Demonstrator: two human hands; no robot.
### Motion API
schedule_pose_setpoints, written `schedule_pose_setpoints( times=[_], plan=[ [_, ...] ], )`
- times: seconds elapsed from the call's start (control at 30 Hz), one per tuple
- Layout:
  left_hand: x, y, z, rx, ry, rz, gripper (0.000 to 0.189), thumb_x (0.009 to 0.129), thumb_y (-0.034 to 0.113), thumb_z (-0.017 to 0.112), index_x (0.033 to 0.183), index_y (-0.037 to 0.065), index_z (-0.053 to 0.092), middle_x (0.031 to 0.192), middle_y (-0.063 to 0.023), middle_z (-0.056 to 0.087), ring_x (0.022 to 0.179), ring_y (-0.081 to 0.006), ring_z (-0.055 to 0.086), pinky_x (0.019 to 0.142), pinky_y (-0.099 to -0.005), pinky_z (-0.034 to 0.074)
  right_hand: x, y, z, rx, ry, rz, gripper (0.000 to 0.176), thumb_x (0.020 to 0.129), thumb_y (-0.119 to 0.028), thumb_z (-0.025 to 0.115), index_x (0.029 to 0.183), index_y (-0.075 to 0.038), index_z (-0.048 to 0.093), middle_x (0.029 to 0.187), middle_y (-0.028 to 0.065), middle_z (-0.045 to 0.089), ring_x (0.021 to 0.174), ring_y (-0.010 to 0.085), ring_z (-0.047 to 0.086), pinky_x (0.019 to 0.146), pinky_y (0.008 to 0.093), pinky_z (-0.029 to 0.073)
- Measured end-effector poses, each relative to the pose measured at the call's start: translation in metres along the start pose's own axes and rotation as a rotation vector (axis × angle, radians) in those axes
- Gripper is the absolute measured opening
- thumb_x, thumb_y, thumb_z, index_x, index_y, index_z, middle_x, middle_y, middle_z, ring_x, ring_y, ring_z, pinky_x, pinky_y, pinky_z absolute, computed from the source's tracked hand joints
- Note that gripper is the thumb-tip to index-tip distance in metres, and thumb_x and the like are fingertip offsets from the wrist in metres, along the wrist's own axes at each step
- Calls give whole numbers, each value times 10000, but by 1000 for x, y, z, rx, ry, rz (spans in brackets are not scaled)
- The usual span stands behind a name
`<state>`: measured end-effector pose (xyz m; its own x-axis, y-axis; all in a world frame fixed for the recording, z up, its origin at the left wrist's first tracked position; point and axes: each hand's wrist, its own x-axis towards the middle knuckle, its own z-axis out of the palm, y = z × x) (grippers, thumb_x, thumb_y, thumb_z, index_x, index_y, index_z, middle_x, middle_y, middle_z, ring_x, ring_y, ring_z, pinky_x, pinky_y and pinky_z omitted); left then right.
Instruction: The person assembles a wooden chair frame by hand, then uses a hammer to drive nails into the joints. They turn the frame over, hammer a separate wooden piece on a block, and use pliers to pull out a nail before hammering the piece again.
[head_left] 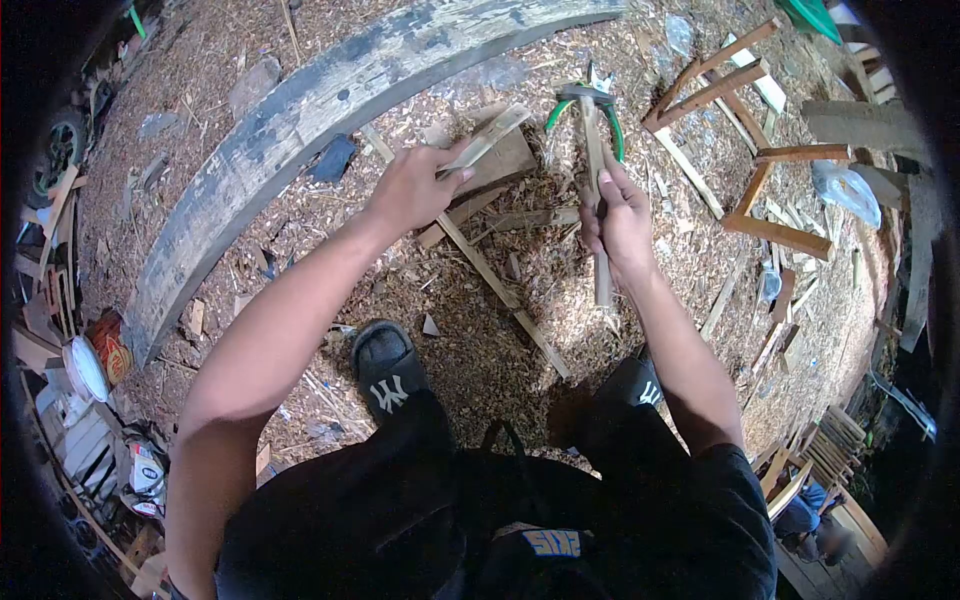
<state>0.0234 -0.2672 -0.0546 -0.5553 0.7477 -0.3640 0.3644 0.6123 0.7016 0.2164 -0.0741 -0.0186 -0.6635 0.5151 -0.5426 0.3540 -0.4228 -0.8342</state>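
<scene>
My left hand (415, 190) is closed around a short wooden strip (492, 138), which points up and to the right. My right hand (622, 218) grips the wooden handle of a hammer (588, 140), its dark metal head pointing away from me. Green-handled pliers (617, 138) lie on the ground by the hammer head, partly hidden by it. Below the strip sits a flat wooden block (508, 163) among the shavings. A long thin wooden stick (510, 300) lies slantwise between my feet and my left hand.
A thick curved beam (330, 100) arcs across the ground ahead and to the left. Wooden frames (710, 95) and a clear plastic bag (848, 192) lie at the right. My sandals (388, 365) rest on shavings. Stacked scrap wood (90, 440) lines the left edge.
</scene>
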Motion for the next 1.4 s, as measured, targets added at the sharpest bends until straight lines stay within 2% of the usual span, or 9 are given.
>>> schedule_pose_setpoints(
  times=[0.03, 0.07, 0.37, 0.43, 0.57, 0.73, 0.87, 0.93, 1.4],
  plan=[
    [1, -2, 2, 7, 11, 24, 466, 978, 295, 697, 1409, 125, 643, 999, -264, 747, 934, -337, 751, 915, -445, 532, 0, 0, 3, 62, 81, -35, 457, 1127, -161, 396, 1581, -141, 443, 719, -3, 499, 447, 84, 401, 370, 243, 358],
    [1, -4, 4, 8, 9, 28, 466, 978, 295, 697, 1409, 125, 643, 999, -264, 747, 934, -337, 751, 915, -445, 532, 3, 1, -9, -212, -37, 79, 475, 1129, -160, 394, 1604, -136, 391, 769, -8, 531, 444, 73, 412, 357, 230, 368],
    [1, 2, 0, 29, -31, -21, 457, 986, 305, 682, 1404, 124, 647, 997, -251, 756, 911, -324, 755, 929, -444, 534, -6, -2, 2, -144, -46, -2, 472, 1134, -180, 390, 1605, -161, 392, 737, -15, 520, 462, 64, 411, 362, 232, 363],
    [2, -7, 6, -31, 88, 143, 434, 999, 273, 678, 1401, 112, 656, 768, -230, 717, 698, -306, 727, 780, -474, 538, -14, -9, 9, -73, -185, 158, 470, 1135, -182, 393, 1604, -180, 397, 736, -20, 512, 473, 60, 389, 377, 227, 344],
    [1, -6, 3, -4, 43, 75, 434, 1003, 272, 673, 1408, 117, 652, 716, -209, 702, 657, -289, 714, 761, -466, 541, -15, 0, 21, 49, 105, -10, 478, 1134, -188, 399, 1612, -201, 387, 776, -16, 509, 515, 64, 407, 406, 222, 350],
    [1, -5, 5, 18, 50, 61, 428, 1008, 277, 668, 1405, 117, 654, 663, -186, 680, 624, -286, 701, 756, -458, 544, -33, 11, 31, 19, 97, 7, 503, 1135, -174, 381, 1632, -241, 342, 854, 7, 520, 574, 78, 450, 434, 227, 390],
    [0, -5, 5, 16, 62, 119, 432, 1008, 282, 668, 1405, 113, 652, 665, -183, 682, 632, -300, 701, 764, -465, 546, -32, 29, 40, 122, 72, 1, 500, 1140, -174, 374, 1635, -235, 335, 847, 8, 513, 571, 74, 443, 438, 221, 383],
    [-2, 5, -3, 5, -6, 2, 457, 976, 310, 702, 1407, 169, 649, 898, -294, 726, 841, -373, 746, 880, -441, 537, -33, 27, 45, 141, 42, 53, 497, 1142, -177, 372, 1634, -232, 334, 840, 5, 510, 566, 73, 440, 437, 219, 378],
    [-4, 9, 2, 29, 52, 27, 435, 968, 337, 703, 1344, 117, 695, 823, -282, 716, 805, -369, 738, 860, -462, 539, -34, 35, 65, 258, 124, -15, 484, 1140, -165, 374, 1623, -173, 354, 788, 3, 519, 553, 79, 477, 431, 245, 403]
  ],
)
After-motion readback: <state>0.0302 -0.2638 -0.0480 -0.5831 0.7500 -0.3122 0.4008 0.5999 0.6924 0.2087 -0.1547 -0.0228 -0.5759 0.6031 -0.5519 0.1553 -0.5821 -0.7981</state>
